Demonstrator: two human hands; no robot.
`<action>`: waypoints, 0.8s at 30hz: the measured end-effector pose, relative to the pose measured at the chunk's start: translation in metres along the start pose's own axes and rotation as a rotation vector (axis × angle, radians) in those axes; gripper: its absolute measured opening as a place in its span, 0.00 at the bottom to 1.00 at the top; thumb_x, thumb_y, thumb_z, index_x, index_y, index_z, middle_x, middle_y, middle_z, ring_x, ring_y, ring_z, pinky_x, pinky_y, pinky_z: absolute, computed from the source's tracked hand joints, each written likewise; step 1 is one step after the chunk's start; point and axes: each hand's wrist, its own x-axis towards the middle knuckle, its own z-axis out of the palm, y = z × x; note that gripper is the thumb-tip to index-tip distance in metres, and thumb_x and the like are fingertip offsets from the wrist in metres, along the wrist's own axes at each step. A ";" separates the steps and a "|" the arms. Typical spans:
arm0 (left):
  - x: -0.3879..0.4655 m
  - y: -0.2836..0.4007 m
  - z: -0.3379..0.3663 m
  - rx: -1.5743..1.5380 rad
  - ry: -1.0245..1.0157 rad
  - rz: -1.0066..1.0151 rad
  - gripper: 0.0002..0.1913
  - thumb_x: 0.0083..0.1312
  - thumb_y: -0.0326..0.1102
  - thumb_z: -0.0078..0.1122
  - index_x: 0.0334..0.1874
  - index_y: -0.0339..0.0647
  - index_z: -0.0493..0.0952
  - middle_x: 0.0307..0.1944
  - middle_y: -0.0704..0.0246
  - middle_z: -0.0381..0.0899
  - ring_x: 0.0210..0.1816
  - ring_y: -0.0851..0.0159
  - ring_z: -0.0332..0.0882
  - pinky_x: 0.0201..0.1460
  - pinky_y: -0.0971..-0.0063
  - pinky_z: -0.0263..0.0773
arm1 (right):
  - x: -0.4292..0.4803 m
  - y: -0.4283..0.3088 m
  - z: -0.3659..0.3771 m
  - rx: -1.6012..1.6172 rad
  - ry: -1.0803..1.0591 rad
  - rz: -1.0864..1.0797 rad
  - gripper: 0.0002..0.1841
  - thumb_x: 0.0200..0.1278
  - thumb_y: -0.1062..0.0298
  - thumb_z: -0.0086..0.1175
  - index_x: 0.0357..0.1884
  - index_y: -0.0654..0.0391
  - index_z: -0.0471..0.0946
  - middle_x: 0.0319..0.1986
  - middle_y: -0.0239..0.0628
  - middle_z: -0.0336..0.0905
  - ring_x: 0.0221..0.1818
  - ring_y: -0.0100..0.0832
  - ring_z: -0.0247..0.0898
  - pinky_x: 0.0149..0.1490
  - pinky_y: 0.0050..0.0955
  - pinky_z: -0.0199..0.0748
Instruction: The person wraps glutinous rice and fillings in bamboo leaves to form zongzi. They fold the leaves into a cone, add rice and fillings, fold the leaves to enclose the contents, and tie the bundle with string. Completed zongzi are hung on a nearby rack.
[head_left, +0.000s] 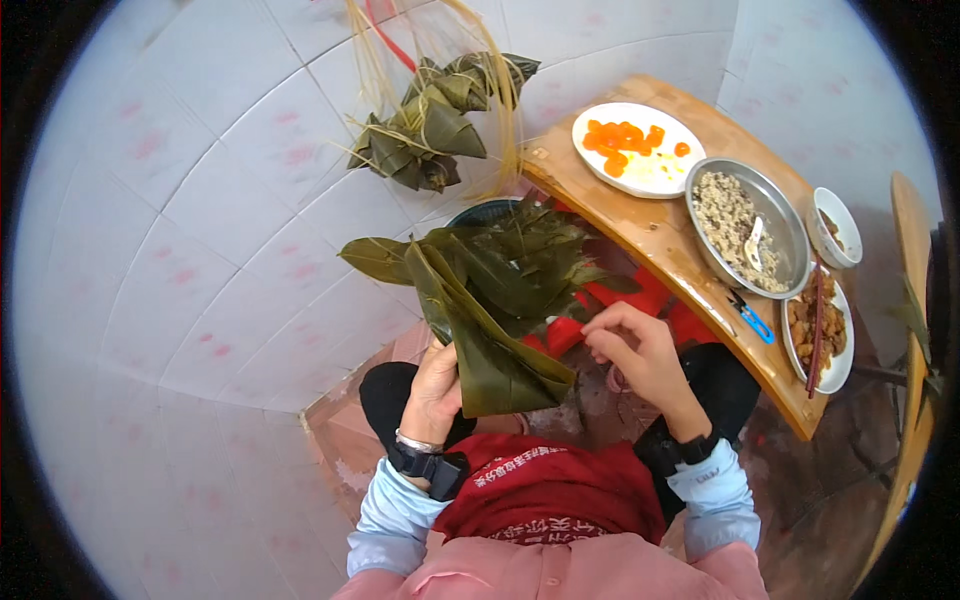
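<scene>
My left hand (435, 390) grips several broad green leaves (499, 367) folded into a cone, with long leaf ends pointing up and away. Nothing shows between the bent fingers of my right hand (637, 356), which is just right of the folded leaves and apart from them. Behind the cone lies a pile of loose wet leaves (532, 247) over a dark green basket (484, 212). Leaf-wrapped dumplings (427, 135) tied with straw strands (512, 112) hang in a bunch by the tiled wall.
On the wooden table (652, 240) at right stand a plate of orange egg yolks (619, 139), a steel bowl of grain filling (727, 217) with a white spoon (754, 244), blue thread snips (752, 319), a small white bowl (847, 244), and a meat dish (832, 322) with chopsticks (816, 337).
</scene>
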 end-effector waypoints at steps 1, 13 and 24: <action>-0.002 0.001 0.003 -0.053 -0.029 0.000 0.16 0.62 0.26 0.58 0.52 0.39 0.71 0.46 0.64 0.78 0.46 0.64 0.78 0.49 0.69 0.77 | -0.006 0.000 0.002 -0.007 0.001 -0.022 0.06 0.62 0.72 0.54 0.37 0.62 0.77 0.31 0.30 0.75 0.33 0.17 0.70 0.37 0.17 0.68; -0.008 -0.002 0.028 0.001 -0.021 0.067 0.14 0.61 0.29 0.60 0.48 0.34 0.73 0.44 0.61 0.78 0.41 0.62 0.80 0.45 0.69 0.78 | -0.037 0.008 0.046 -0.147 0.160 -0.432 0.14 0.47 0.76 0.65 0.38 0.63 0.77 0.34 0.42 0.76 0.32 0.31 0.74 0.37 0.24 0.73; -0.013 -0.011 0.035 0.160 0.147 0.217 0.16 0.64 0.27 0.54 0.54 0.34 0.69 0.47 0.63 0.77 0.45 0.64 0.78 0.48 0.70 0.76 | -0.042 0.030 0.058 -0.205 0.409 -0.592 0.17 0.49 0.83 0.60 0.44 0.59 0.80 0.33 0.40 0.76 0.32 0.32 0.74 0.37 0.25 0.72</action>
